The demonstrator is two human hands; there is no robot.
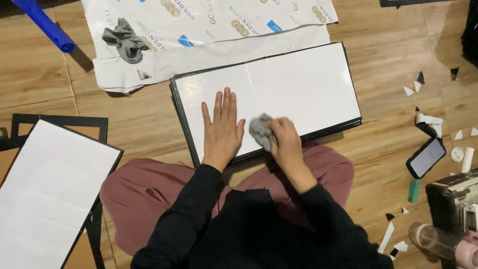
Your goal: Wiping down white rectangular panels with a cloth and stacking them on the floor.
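A large open album with white glossy pages and black edges (298,84) lies on the wooden floor in front of my knees. My left hand (222,130) rests flat on its left page, fingers spread. My right hand (284,142) presses a crumpled grey cloth (259,130) against the near edge of the page, just right of the left hand.
Another grey cloth (124,41) lies on printed white paper (209,30) behind the album. A white board in black frames (50,189) sits at left, a blue tube (45,25) far left. At right: a phone (425,157), paper scraps (428,119), a green stick (414,190), a machine (455,199).
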